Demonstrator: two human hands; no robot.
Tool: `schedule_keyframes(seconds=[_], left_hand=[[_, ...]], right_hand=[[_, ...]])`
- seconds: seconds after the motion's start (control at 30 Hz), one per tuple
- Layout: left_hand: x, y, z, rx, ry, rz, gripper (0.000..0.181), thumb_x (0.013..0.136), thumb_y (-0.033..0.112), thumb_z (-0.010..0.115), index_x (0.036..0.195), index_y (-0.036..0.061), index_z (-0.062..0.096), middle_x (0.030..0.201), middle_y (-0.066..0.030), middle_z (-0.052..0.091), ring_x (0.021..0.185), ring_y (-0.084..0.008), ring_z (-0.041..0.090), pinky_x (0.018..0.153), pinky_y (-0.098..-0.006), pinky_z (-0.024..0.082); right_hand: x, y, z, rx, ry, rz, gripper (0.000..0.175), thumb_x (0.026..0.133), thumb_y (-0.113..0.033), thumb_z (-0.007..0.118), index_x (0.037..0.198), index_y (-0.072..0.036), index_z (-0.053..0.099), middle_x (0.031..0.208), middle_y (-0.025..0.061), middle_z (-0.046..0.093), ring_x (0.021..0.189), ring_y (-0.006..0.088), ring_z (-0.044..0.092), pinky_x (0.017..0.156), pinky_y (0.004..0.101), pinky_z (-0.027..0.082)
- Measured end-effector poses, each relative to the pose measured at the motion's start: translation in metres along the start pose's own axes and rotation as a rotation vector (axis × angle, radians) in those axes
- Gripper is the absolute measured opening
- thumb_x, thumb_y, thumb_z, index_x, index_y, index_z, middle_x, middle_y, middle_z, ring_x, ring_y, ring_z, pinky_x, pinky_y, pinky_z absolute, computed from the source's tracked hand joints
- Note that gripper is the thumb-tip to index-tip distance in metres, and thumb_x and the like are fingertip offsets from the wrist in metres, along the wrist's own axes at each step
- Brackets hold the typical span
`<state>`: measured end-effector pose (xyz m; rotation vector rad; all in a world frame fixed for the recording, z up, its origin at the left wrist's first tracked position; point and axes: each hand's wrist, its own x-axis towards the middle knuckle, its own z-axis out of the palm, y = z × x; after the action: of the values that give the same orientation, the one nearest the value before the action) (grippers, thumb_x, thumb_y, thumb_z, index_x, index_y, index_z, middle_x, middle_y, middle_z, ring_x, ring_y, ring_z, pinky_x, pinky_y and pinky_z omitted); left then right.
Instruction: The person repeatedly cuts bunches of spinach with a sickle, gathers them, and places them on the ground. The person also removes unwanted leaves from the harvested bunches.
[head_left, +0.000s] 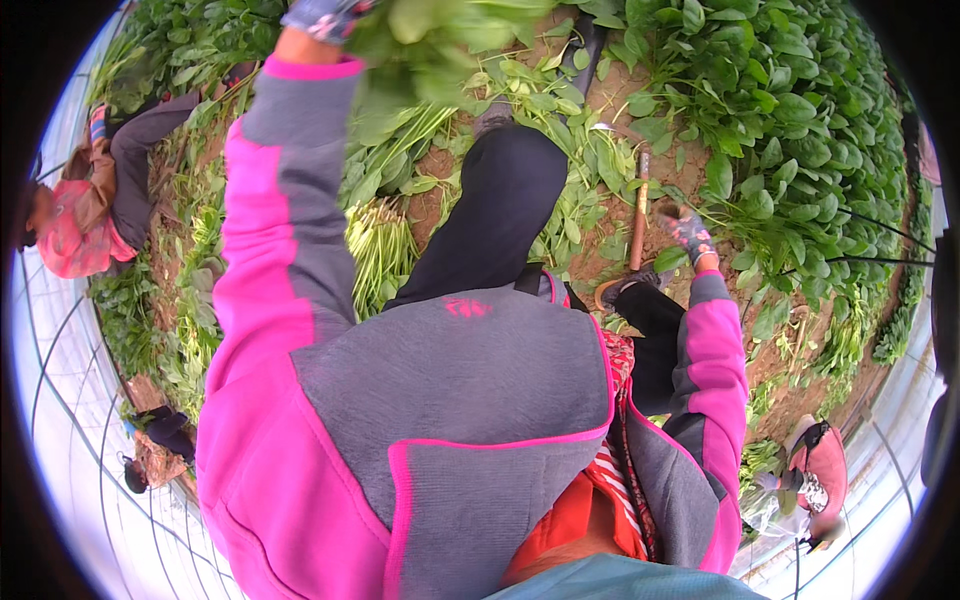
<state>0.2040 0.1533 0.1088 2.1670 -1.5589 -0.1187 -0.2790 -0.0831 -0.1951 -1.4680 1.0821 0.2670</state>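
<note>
My left hand (330, 16), in a patterned glove, is at the top edge of the view and partly cut off. It grips a bunch of leafy greens (439, 45) that look like spinach; the leaves are blurred by motion. Low on the right, my right hand (686, 231) wears a floral glove and hovers by the edge of the standing spinach (795, 127). Its fingers are small and partly hidden, so their grip is unclear. Just left of it a sickle (640, 210) with a wooden handle lies on the soil, apart from the hand.
Cut greens (592, 161) are strewn around my dark-trousered knee (499, 202). A stacked bundle with pale stems (379, 247) lies left of it. Other people crouch at the far left (82, 202), lower left (161, 446) and lower right (817, 465). Plastic sheeting (67, 420) curves along the rim.
</note>
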Motion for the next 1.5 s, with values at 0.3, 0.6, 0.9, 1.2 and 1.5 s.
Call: schedule_keyframes(seconds=[0.3, 0.6, 0.9, 1.2, 1.5], left_hand=[[-0.084, -0.156, 0.168, 0.716, -0.315, -0.354, 0.041, 0.079, 0.025, 0.058, 0.119, 0.0147, 0.054, 0.08, -0.008, 0.062, 0.065, -0.0236, 0.062, 0.055, -0.0352, 0.05], [-0.091, -0.178, 0.316, 0.69, -0.454, -0.448, 0.056, 0.078, 0.031, 0.063, 0.126, 0.0074, 0.047, 0.104, -0.0103, 0.059, 0.096, -0.0265, 0.059, 0.082, -0.0435, 0.044], [-0.132, -0.189, 0.315, 0.681, -0.529, -0.527, 0.074, 0.073, 0.029, 0.066, 0.137, 0.0087, 0.034, 0.128, -0.0133, 0.048, 0.122, -0.0278, 0.044, 0.104, -0.0495, 0.029], [-0.137, -0.222, 0.306, 0.48, -0.41, -0.515, 0.054, 0.073, 0.037, 0.067, 0.119, 0.0104, 0.056, 0.117, -0.0126, 0.058, 0.105, -0.0312, 0.057, 0.088, -0.0434, 0.046], [-0.143, -0.227, 0.259, -0.1, 0.157, -0.675, 0.06, 0.072, 0.039, 0.071, 0.121, 0.0085, 0.054, 0.119, -0.0128, 0.058, 0.105, -0.034, 0.057, 0.086, -0.0431, 0.047]], right_hand=[[0.046, 0.141, 0.034, -0.81, 0.203, 0.17, 0.037, 0.083, -0.037, 0.054, 0.089, -0.004, 0.068, 0.089, 0.0207, 0.066, 0.083, 0.0345, 0.064, 0.068, 0.0412, 0.05], [0.048, 0.127, 0.088, -0.847, 0.316, 0.447, 0.039, 0.077, -0.041, 0.059, 0.09, -0.005, 0.068, 0.09, 0.0198, 0.066, 0.085, 0.0359, 0.064, 0.073, 0.0431, 0.051], [0.069, 0.14, 0.096, -0.775, 0.331, 0.46, 0.046, 0.074, -0.04, 0.064, 0.103, -0.004, 0.058, 0.095, 0.0175, 0.066, 0.09, 0.0365, 0.063, 0.076, 0.0452, 0.05], [0.035, 0.028, 0.113, -0.548, 0.67, 0.226, 0.041, 0.078, -0.037, 0.061, 0.106, -0.008, 0.058, 0.087, 0.0162, 0.066, 0.081, 0.0318, 0.065, 0.07, 0.0419, 0.051], [-0.068, -0.107, 0.047, -0.463, 0.868, -0.194, 0.037, 0.081, -0.033, 0.059, 0.11, -0.011, 0.052, 0.084, 0.0107, 0.063, 0.072, 0.0294, 0.064, 0.07, 0.0383, 0.053]])
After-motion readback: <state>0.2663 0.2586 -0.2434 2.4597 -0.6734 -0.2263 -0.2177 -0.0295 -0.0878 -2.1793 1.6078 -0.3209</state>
